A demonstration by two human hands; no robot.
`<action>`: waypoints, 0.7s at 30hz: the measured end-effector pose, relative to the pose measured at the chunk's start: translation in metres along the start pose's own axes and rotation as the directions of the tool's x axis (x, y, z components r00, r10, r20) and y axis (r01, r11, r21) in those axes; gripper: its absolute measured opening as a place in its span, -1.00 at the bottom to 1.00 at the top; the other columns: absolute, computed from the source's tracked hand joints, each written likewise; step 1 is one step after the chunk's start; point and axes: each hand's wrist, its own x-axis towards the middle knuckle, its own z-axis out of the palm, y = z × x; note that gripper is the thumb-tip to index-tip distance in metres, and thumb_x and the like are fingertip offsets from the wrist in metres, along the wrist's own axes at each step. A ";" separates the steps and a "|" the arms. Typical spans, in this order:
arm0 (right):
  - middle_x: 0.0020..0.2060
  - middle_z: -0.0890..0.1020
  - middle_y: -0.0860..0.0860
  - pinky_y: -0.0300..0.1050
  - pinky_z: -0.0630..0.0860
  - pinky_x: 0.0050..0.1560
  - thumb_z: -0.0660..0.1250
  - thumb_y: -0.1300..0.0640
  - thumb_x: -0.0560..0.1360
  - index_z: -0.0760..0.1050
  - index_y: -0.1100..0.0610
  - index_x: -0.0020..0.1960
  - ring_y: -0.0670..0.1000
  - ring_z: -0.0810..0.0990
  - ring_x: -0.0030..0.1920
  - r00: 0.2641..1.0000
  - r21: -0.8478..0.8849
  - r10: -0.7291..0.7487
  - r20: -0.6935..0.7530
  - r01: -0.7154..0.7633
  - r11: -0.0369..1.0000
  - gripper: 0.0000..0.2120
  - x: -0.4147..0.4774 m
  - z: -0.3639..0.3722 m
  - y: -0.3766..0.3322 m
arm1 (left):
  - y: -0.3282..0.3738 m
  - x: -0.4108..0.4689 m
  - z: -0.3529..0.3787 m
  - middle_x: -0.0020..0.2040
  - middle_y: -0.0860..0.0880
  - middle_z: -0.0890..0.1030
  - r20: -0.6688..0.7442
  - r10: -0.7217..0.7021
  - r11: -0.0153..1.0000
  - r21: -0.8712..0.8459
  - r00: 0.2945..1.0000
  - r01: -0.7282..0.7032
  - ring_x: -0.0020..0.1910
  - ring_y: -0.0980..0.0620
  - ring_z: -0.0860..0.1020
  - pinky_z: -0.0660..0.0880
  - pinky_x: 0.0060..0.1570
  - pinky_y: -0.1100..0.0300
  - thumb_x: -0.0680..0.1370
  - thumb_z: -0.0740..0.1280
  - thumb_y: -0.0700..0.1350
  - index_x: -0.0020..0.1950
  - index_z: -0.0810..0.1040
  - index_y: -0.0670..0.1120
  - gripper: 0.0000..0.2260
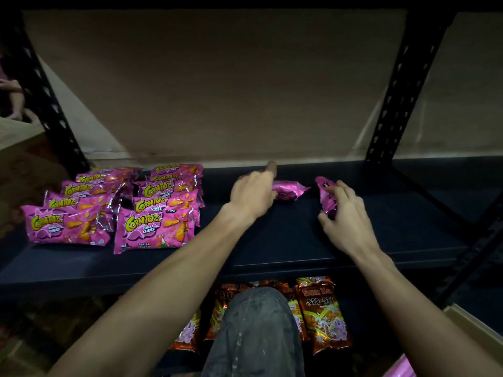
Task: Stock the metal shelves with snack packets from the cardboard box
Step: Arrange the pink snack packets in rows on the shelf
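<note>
Two rows of pink Corntoz packets (152, 229) lie on the left half of the dark metal shelf (272, 248). My left hand (251, 193) holds one pink packet (290, 189) down on the shelf near its back, index finger stretched out. To the right, my right hand (344, 213) grips another pink packet (326, 197), which stands tilted on the shelf. The two packets lie a short gap apart. A corner of the cardboard box (473, 322) shows at the lower right, with a pink packet (400, 367) in it.
Orange Mi-Mi snack packets (321, 314) fill the lower shelf behind my knee (255, 322). Black perforated uprights stand at the left (46, 96) and right (402, 85). A diagonal brace (427, 197) crosses the shelf's right end. A person's hand (11, 85) shows at the far left.
</note>
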 end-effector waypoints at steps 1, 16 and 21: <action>0.57 0.19 0.04 0.08 0.25 0.48 0.41 0.19 0.51 0.29 0.10 0.51 0.12 0.22 0.51 1.000 -0.015 -0.011 0.008 0.011 1.000 -0.38 0.000 0.000 0.001 | -0.002 0.000 -0.003 0.05 -0.14 0.63 0.014 0.007 1.000 0.002 1.000 -0.007 0.04 -0.20 0.59 0.40 -0.06 0.03 0.58 0.35 -0.07 0.25 0.38 -0.08 -0.71; 0.59 0.14 0.00 0.12 0.26 0.47 0.33 0.23 0.54 0.26 0.06 0.54 0.13 0.20 0.51 0.999 -0.003 -0.045 0.021 0.045 0.999 -0.39 -0.003 0.003 0.010 | -0.023 0.036 -0.007 0.16 -0.09 0.64 0.329 -0.138 0.983 -0.070 0.934 0.170 0.10 -0.10 0.58 0.51 0.16 0.09 0.61 0.27 0.02 0.19 0.63 -0.04 -0.75; 0.59 0.14 -0.01 0.13 0.24 0.46 0.33 0.22 0.54 0.25 0.05 0.55 0.12 0.19 0.52 0.999 -0.016 -0.047 0.021 0.048 0.999 -0.39 -0.004 0.003 0.009 | -0.008 0.015 0.002 0.27 -0.12 0.51 -0.038 -0.041 0.991 0.122 0.998 0.046 0.26 -0.16 0.44 0.32 0.24 0.01 0.64 0.21 0.00 0.32 0.49 -0.08 -0.70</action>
